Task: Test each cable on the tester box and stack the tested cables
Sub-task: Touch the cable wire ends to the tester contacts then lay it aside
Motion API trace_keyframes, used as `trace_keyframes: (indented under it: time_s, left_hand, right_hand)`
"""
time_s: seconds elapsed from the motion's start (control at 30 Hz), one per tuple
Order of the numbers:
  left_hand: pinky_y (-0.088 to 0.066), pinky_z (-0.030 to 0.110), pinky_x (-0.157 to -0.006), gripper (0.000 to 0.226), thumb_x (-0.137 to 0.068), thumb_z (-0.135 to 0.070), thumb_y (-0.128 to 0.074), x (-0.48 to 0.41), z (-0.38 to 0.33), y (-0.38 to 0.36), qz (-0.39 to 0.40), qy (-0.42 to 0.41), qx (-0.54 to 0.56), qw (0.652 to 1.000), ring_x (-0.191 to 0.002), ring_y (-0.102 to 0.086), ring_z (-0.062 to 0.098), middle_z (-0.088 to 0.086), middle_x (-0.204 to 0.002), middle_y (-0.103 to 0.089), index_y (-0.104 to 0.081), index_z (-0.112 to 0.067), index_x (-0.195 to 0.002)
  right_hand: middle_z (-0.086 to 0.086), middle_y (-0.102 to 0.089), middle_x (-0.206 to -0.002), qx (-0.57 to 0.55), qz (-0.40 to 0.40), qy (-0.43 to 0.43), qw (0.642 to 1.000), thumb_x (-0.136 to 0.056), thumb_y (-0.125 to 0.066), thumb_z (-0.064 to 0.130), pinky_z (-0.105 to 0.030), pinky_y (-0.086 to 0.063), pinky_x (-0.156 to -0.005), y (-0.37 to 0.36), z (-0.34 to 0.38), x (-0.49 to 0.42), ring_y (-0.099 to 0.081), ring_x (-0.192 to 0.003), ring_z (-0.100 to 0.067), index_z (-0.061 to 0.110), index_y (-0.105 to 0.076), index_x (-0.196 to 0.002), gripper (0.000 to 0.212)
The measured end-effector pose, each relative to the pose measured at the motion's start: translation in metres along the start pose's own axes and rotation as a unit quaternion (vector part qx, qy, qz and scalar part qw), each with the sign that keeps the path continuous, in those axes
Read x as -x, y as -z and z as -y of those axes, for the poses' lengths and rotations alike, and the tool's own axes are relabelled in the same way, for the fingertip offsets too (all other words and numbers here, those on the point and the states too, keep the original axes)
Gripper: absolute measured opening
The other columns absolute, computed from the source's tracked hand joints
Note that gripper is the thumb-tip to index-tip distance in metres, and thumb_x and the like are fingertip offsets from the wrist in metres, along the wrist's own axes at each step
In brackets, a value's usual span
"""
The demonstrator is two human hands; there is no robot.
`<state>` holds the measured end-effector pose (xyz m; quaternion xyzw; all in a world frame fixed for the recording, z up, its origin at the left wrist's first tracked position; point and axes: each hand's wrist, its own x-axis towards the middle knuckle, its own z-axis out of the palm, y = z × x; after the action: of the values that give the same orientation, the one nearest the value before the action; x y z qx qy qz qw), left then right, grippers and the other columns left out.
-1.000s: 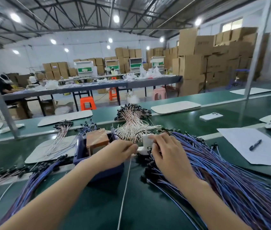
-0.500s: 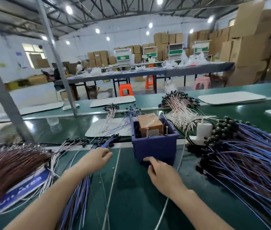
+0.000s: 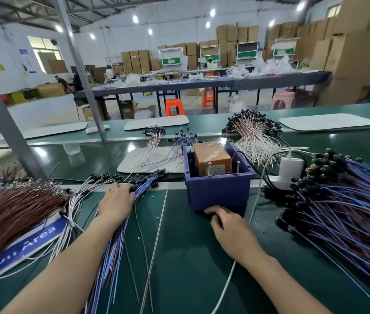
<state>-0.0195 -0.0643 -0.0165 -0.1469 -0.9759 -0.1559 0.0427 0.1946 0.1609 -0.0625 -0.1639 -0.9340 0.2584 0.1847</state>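
Observation:
The blue tester box [image 3: 218, 193] stands mid-table with an orange block and two metal pins inside. My left hand [image 3: 117, 200] rests on the stack of blue cables [image 3: 111, 252] to the box's left, fingers spread over their black connector ends. My right hand [image 3: 227, 225] lies on the green table at the foot of the box's front wall, fingers loosely curled and holding nothing I can see. A large pile of blue cables [image 3: 342, 214] lies to the right.
Brown cables [image 3: 9, 209] and a blue sign [image 3: 20, 250] cover the left side. A white charger on a power strip [image 3: 290, 168] sits right of the box. White cables [image 3: 254, 139] and a white board [image 3: 150, 159] lie behind. A metal post [image 3: 9, 130] rises at left.
Both hands left the charger area. My left hand swung left onto the blue cable stack and spread its fingers. My right hand dropped to the front of the tester box.

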Motion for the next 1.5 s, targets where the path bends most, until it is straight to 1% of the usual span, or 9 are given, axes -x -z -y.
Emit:
trace_keyframes:
  time_s: [0.23, 0.37, 0.57, 0.67, 0.83, 0.93, 1.13, 1.3, 1.5]
  left_hand:
    - [-0.034, 0.046, -0.108, 0.032, -0.101, -0.017, -0.049, -0.003, -0.012, -0.009, -0.016, -0.006, -0.020, 1.000, -0.133, -0.038, 0.034, 0.014, -0.139, -0.047, -0.057, -0.015, -0.132]
    - [-0.043, 0.048, -0.100, 0.026, -0.102, -0.015, -0.049, 0.002, -0.019, 0.006, -0.099, -0.013, 0.108, 0.989, -0.117, -0.053, 0.036, 0.018, -0.125, -0.060, -0.058, -0.008, -0.125]
    - [-0.053, 0.023, -0.079, 0.018, -0.104, -0.029, -0.053, 0.039, -0.078, 0.086, -0.285, -0.184, 0.353, 0.872, -0.085, -0.062, 0.002, -0.013, -0.101, -0.067, -0.057, -0.027, -0.121]
    - [-0.049, 0.010, -0.061, 0.017, -0.102, -0.032, -0.057, 0.084, -0.116, 0.087, -0.268, -0.285, 0.383, 0.837, -0.076, -0.062, -0.001, -0.024, -0.094, -0.064, -0.056, -0.041, -0.116]
    - [-0.041, 0.007, -0.063, 0.009, -0.098, -0.032, -0.065, 0.147, -0.169, 0.003, -0.203, -0.344, 0.288, 0.870, -0.070, -0.058, -0.004, -0.021, -0.087, -0.066, -0.064, -0.027, -0.104]
    - [-0.056, 0.026, -0.066, 0.018, -0.102, -0.037, -0.055, 0.164, -0.183, -0.038, -0.134, -0.377, 0.236, 0.886, -0.079, -0.069, 0.005, -0.010, -0.101, -0.072, -0.065, -0.023, -0.108]
    - [-0.055, 0.031, -0.059, 0.029, -0.102, -0.039, -0.043, 0.163, -0.180, -0.053, -0.100, -0.428, 0.190, 0.878, -0.074, -0.069, 0.011, -0.011, -0.111, -0.069, -0.064, -0.031, -0.120]
    - [-0.047, 0.023, -0.049, 0.016, -0.094, -0.037, -0.060, 0.146, -0.155, -0.046, -0.125, -0.436, 0.089, 0.887, -0.056, -0.061, 0.010, -0.013, -0.083, -0.065, -0.073, -0.032, -0.101]
    - [-0.039, 0.037, -0.078, 0.009, -0.087, -0.027, -0.077, 0.123, -0.130, -0.030, -0.265, -0.350, 0.014, 0.898, -0.085, -0.055, 0.023, -0.003, -0.087, -0.061, -0.077, -0.023, -0.096]
  right_hand:
    - [0.020, -0.060, -0.091, -0.026, -0.003, -0.007, 1.000, -0.103, -0.045, 0.027, -0.019, -0.037, -0.059, 0.005, 0.002, 0.003, -0.052, -0.063, 0.002, 0.039, -0.060, -0.118, 0.025]
    - [0.015, -0.062, -0.076, -0.134, -0.016, -0.032, 0.990, -0.101, -0.047, 0.023, -0.017, -0.037, -0.052, 0.007, -0.001, 0.005, -0.054, -0.058, -0.004, 0.042, -0.063, -0.111, 0.026]
    - [0.007, -0.062, -0.070, -0.403, -0.082, -0.090, 0.907, -0.103, -0.050, 0.017, -0.021, -0.042, -0.052, 0.019, -0.005, 0.008, -0.050, -0.055, -0.009, 0.043, -0.073, -0.096, 0.035]
    - [-0.001, -0.063, -0.074, -0.520, -0.097, -0.095, 0.843, -0.106, -0.045, 0.019, -0.022, -0.042, -0.049, 0.029, -0.006, 0.012, -0.057, -0.060, -0.015, 0.027, -0.077, -0.099, 0.034]
    - [-0.013, -0.074, -0.092, -0.699, -0.034, -0.154, 0.698, -0.090, -0.047, 0.054, -0.032, -0.055, -0.067, 0.045, -0.001, 0.013, -0.071, -0.079, -0.023, 0.012, -0.075, -0.109, 0.054]
    - [-0.014, -0.075, -0.101, -0.765, -0.014, -0.172, 0.621, -0.089, -0.050, 0.061, -0.037, -0.058, -0.079, 0.053, -0.004, 0.017, -0.074, -0.094, -0.027, 0.014, -0.081, -0.096, 0.057]
    - [0.000, -0.050, -0.056, -0.775, -0.071, -0.189, 0.599, -0.087, -0.056, 0.055, -0.036, -0.055, -0.076, 0.053, -0.011, 0.011, -0.068, -0.066, -0.021, 0.022, -0.050, -0.055, 0.046]
    - [0.007, -0.035, -0.047, -0.824, -0.121, -0.213, 0.511, -0.092, -0.052, 0.042, -0.018, -0.038, -0.037, 0.058, -0.026, 0.003, -0.033, -0.033, -0.006, 0.018, -0.067, -0.074, 0.033]
    - [0.006, -0.025, -0.049, -0.834, -0.116, -0.210, 0.497, -0.097, -0.051, 0.033, -0.020, -0.016, -0.030, 0.068, -0.043, 0.008, -0.006, -0.047, -0.007, 0.020, -0.070, -0.087, 0.025]
